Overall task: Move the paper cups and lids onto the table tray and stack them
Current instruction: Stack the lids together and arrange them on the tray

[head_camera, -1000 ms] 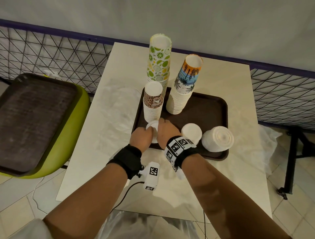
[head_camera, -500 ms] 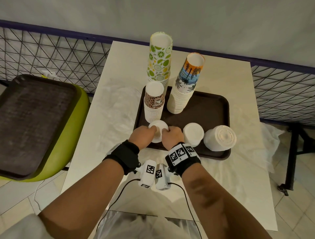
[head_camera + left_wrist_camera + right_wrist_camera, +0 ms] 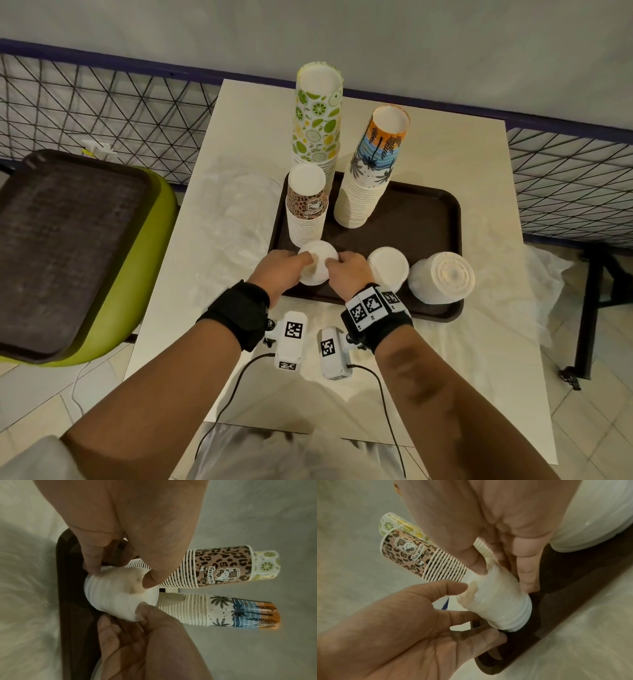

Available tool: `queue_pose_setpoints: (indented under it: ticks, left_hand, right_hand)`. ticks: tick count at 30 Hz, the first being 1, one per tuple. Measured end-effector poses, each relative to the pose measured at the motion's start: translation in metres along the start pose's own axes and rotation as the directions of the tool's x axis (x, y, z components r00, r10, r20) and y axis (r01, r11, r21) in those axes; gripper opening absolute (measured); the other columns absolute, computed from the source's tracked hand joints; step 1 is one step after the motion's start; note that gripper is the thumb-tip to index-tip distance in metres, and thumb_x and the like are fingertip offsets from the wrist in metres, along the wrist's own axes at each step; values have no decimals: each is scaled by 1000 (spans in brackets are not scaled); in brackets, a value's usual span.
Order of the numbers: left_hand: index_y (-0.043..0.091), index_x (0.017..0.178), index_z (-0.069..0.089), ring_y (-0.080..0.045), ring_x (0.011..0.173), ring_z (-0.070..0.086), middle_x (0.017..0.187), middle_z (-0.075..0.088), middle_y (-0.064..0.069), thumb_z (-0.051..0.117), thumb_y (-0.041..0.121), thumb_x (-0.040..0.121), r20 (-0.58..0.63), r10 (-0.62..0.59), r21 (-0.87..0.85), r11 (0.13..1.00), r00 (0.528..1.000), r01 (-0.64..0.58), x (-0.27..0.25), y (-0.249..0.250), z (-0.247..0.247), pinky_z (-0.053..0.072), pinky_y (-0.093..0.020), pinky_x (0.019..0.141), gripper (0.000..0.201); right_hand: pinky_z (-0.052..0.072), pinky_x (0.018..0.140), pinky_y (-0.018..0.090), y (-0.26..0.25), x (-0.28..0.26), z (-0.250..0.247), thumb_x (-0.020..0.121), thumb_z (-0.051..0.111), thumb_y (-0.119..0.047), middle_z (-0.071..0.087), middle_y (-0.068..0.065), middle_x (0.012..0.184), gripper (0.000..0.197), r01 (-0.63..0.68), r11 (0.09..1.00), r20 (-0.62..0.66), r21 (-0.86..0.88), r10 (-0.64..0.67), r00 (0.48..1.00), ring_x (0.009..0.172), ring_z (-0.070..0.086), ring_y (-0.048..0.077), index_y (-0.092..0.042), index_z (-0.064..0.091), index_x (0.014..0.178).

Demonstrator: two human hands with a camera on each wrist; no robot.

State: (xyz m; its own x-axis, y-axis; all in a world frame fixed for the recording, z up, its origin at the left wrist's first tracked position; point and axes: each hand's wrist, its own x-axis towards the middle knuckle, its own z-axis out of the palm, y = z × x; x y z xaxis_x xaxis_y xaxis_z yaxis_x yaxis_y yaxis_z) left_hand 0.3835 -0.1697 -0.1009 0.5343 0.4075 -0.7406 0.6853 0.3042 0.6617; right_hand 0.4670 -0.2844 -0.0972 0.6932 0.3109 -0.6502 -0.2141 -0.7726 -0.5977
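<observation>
A short stack of white lids [image 3: 318, 262] stands at the front left of the brown table tray [image 3: 421, 219]. My left hand [image 3: 291, 267] pinches its left side and my right hand [image 3: 337, 267] grips its right side. The left wrist view shows thumb and fingertips pressed on the ribbed lid stack [image 3: 120, 595]; the right wrist view shows the same lid stack [image 3: 496, 599] resting on the tray. Behind it stand a leopard cup stack [image 3: 306, 205], a lime cup stack [image 3: 317, 116] and a palm cup stack [image 3: 373, 171]. Two more lid stacks [image 3: 388, 267] [image 3: 443, 277] sit at the front right.
A second brown tray [image 3: 68, 246] lies on a green chair to the left. Crumpled clear plastic [image 3: 233, 212] lies on the table left of the tray, and more plastic [image 3: 507, 291] on the right. A wire fence runs behind the table.
My right hand has come off the top of the lid stack and turned to its right side. Both hands now hold it from opposite sides.
</observation>
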Motion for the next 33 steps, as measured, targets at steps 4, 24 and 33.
queue_pose_setpoints:
  ticks: [4,24,33]
  left_hand:
    - [16,121,70,-23,112,68,121,71,-7,69,34,93,51,-30,-125,992,998,36,0,-5,0,60,-44,97,33]
    - [3,117,71,-31,109,71,119,72,-16,77,22,89,5,-4,-215,977,1000,4,17,-19,-4,62,-44,94,34]
    - [7,113,72,-28,107,72,117,74,-14,77,27,88,11,20,-123,992,1000,-19,15,-20,-8,62,-43,94,33]
  right_hand:
    - [51,100,51,2,-1,0,93,49,-36,55,7,141,52,44,997,19,70,-45,999,120,57,32,-30,47,144]
    - [56,93,48,-6,-4,1,99,43,-38,69,8,123,41,108,991,-24,-75,-110,994,100,70,35,-25,61,133]
    - [44,102,38,-9,0,-5,104,39,-34,61,9,136,41,79,988,-10,-131,-81,997,121,57,32,-18,56,138]
